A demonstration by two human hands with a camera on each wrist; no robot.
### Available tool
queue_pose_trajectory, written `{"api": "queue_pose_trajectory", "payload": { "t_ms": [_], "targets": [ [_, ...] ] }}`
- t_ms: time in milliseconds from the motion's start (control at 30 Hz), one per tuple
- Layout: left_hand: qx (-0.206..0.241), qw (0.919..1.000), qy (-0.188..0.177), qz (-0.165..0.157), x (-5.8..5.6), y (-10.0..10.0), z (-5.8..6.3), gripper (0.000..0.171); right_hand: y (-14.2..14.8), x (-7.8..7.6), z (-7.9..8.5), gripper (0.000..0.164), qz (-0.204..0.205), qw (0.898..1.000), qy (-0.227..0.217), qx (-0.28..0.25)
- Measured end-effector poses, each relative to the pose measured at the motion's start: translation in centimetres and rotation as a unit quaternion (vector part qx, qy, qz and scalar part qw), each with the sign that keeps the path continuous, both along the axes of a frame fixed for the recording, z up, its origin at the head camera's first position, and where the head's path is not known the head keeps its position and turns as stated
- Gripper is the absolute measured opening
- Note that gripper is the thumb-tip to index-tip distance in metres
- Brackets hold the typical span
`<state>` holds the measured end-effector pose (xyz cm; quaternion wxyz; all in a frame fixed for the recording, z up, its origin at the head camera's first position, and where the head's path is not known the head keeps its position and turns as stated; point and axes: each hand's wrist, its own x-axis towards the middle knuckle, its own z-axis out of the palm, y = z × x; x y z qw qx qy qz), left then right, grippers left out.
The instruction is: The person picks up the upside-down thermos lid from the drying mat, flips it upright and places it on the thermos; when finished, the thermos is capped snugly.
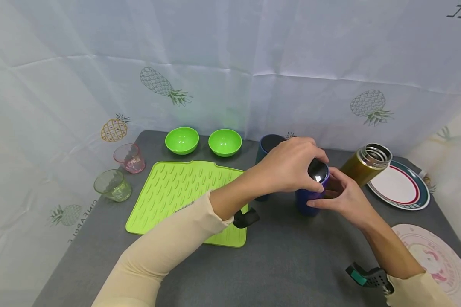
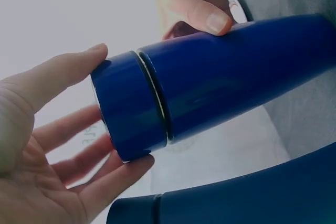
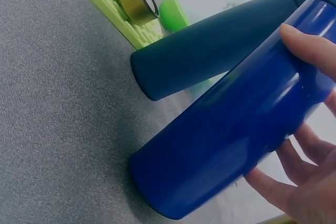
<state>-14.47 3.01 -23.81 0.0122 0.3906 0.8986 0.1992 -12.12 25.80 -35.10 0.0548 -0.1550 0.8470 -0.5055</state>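
Observation:
A glossy blue bottle (image 1: 306, 200) stands on the grey table in the head view. My left hand (image 1: 292, 164) comes over from above and grips its blue lid (image 2: 131, 106) by the rim, thumb on one side and fingers on the other. A thin dark and silver line shows between lid and body. Lower down, my right hand (image 1: 345, 196) holds the bottle's body, its thumb and fingers on opposite sides. Close beside it stands a dark teal bottle (image 3: 205, 51) with its lid on, partly hidden behind my left hand in the head view.
A lidless gold bottle (image 1: 355, 170) stands right of my right hand, near two plates, one teal-rimmed (image 1: 422, 194). Its gold-coloured cap (image 3: 134, 1) is on the green mat (image 1: 176, 187). Two green bowls (image 1: 182, 147) and two glass cups (image 1: 117, 189) stand around the mat.

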Motion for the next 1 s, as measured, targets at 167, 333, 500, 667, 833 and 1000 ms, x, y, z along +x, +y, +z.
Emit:
{"api": "queue_pose_trajectory", "payload": {
  "t_ms": [167,333,500,667,833,1000],
  "targets": [
    [0.029,0.9974,-0.032,-0.059,-0.4,-0.2,-0.2,0.043,0.1,0.2,-0.1,0.075,-0.006,1.0,0.002,-0.006],
    [0.05,0.99,-0.079,-0.106,-1.0,-0.4,-0.4,0.044,0.3,0.3,-0.2,0.09,-0.005,1.0,0.005,-0.003],
    [0.058,0.9906,-0.078,-0.096,-0.6,-0.2,-0.5,0.045,0.4,0.2,-0.5,0.083,-0.002,1.0,0.009,-0.01],
    [0.032,0.999,-0.029,-0.009,1.0,0.2,-0.5,0.043,0.6,0.3,-0.6,0.07,-0.002,1.0,0.015,-0.013],
    [0.029,0.9988,-0.009,0.039,1.6,0.4,-0.5,0.044,0.6,0.2,-0.6,0.067,0.001,1.0,0.022,-0.017],
    [0.053,0.9973,-0.037,0.036,1.2,0.2,-0.9,0.044,0.7,0.2,-0.6,0.069,0.004,1.0,0.025,-0.018]
  ]
}}
